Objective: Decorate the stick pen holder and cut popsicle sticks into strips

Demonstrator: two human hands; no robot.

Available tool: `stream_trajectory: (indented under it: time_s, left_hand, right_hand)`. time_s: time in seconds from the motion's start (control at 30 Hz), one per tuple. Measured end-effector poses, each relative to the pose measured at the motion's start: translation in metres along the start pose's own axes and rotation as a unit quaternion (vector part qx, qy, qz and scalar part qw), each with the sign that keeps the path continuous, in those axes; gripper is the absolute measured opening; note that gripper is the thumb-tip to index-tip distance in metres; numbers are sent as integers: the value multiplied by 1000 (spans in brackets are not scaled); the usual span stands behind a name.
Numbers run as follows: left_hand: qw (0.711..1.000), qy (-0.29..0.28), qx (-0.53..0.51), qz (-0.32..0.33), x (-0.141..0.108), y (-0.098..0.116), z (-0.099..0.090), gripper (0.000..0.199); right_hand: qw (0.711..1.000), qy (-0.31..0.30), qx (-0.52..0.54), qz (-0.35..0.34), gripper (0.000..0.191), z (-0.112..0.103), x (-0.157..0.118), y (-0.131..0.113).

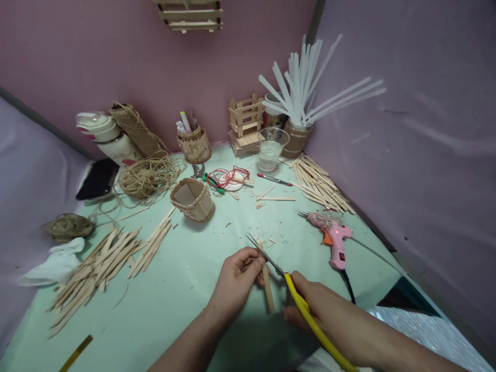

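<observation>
Between its thumb and fingers, my left hand (239,276) pinches a flat wooden stick (267,290) near its upper end. My right hand (318,305) is wrapped round the yellow handles of a pair of scissors (296,299). The metal blades lie slightly apart at the top of the stick, close to my left fingertips. Small wood scraps (271,241) are scattered on the table just beyond the blades. A small basket made of wooden sticks (196,204) stands further back, to the left of my hands.
A pink glue gun (335,238) lies at the right with its cord. Stick piles (104,258) and twine (145,178) are at the left. More sticks (320,183), a plastic cup (270,152) and a jar (297,138) of white strips stand or lie at the back right.
</observation>
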State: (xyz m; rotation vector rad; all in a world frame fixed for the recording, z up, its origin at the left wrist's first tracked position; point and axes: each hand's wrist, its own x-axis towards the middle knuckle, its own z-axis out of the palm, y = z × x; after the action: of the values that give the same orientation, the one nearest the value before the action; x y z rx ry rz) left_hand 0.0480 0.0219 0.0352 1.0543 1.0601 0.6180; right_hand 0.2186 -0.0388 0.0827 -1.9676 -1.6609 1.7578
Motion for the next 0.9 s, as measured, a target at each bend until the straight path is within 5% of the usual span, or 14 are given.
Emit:
stream_trajectory:
  time_s: [0.5,0.9]
  left_hand:
    - [981,0,-155,-113,3,-13,8,29]
    - [970,-3,-181,-161,3,-12,7,23]
  right_hand:
    - [995,-11,95,3,28,12,13,16]
    - [995,-11,95,27,34,13,18,23]
